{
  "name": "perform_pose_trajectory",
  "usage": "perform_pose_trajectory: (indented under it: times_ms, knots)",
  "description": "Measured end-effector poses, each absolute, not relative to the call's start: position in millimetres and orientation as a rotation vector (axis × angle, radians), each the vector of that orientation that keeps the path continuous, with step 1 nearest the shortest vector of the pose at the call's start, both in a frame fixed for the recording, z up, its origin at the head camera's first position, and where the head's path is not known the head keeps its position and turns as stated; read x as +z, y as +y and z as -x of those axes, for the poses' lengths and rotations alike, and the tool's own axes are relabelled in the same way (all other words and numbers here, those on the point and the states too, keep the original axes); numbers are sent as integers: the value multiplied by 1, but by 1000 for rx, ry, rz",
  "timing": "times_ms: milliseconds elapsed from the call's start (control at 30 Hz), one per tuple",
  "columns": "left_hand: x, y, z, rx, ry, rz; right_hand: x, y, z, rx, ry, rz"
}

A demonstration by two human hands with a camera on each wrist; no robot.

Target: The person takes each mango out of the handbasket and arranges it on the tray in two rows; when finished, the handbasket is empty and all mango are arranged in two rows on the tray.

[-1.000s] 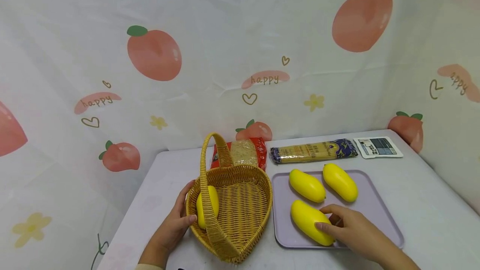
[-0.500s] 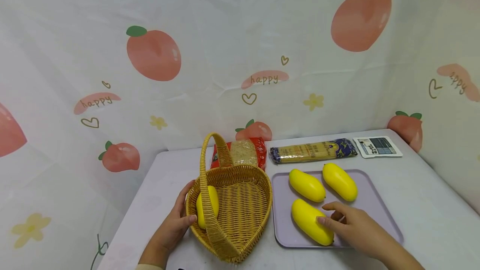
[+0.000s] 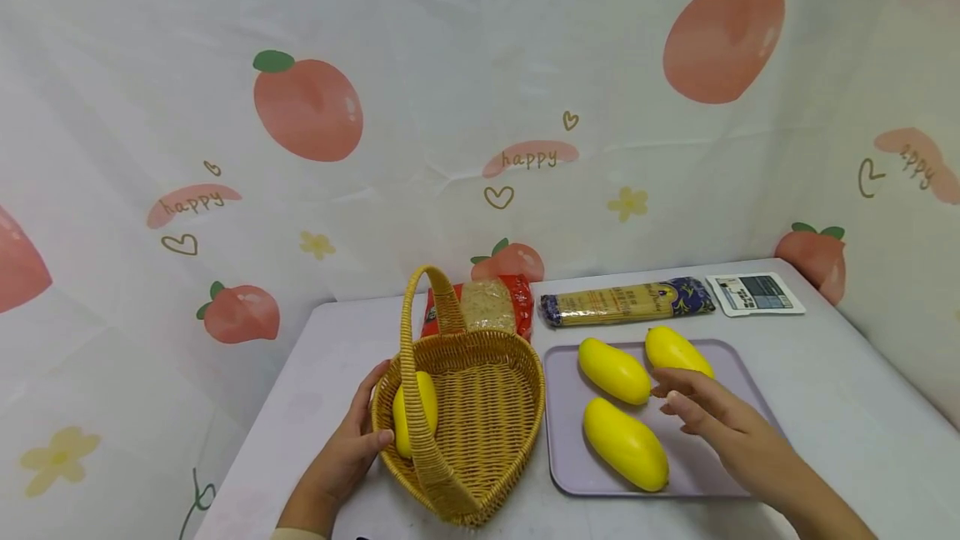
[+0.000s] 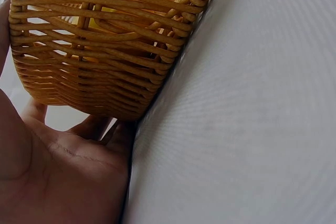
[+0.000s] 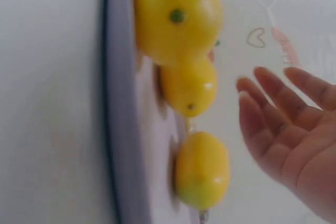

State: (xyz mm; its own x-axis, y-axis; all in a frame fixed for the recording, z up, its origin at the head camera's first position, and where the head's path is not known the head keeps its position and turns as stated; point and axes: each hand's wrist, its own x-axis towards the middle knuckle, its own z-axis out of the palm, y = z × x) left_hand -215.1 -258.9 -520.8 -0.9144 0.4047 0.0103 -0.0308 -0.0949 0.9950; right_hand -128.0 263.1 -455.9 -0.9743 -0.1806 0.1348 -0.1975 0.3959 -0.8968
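My left hand holds the left side of a heart-shaped wicker basket, its thumb and fingers spread around the outer wall. In the left wrist view, the fingers partly disappear behind the weave. One yellow mango lies inside the basket, partly hidden by the handle. My right hand hovers over the right part of a lilac tray, fingers loosely bent and holding nothing. Three mangoes rest on that tray: a front one, a back left one and a back right one, which the hand partly covers.
Behind the basket lies a red packet with a clear window. Along the back of the white table are a long pack of noodles and a flat white packet. A fruit-print cloth hangs behind.
My right hand has let go of the front mango and risen away from it, back and to the right. The left hand and basket have stayed in place.
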Motion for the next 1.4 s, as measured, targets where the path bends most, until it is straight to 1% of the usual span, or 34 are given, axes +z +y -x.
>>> perform_pose_trajectory:
  times_ms: [200,267,367,433,600,1033,1200,1400]
  knots:
    - [-519,-258,215,2086,1894,-414,-444,263,131,2046,-2355,-567]
    - [-519,-258,215,2087,1899,-413,-441,260,133,2151,-2267,-679]
    - [-519,-258,215,2088,1900,-411,-436,252,136,2262,-2166,-837]
    - [-519,-258,215,2086,1901,-420,-432,243,139,2315,-2156,-874]
    - [-522,-259,215,2072,1905,-431,-425,217,142,2389,-2202,-891]
    - [-523,-259,217,2081,1877,-433,-428,153,144,2522,-2124,-1108]
    - [-523,-259,217,2080,1879,-441,-425,138,147,2533,-2143,-1106]
    - [-520,-259,215,2087,1878,-474,-428,118,155,2644,-2089,-1029]
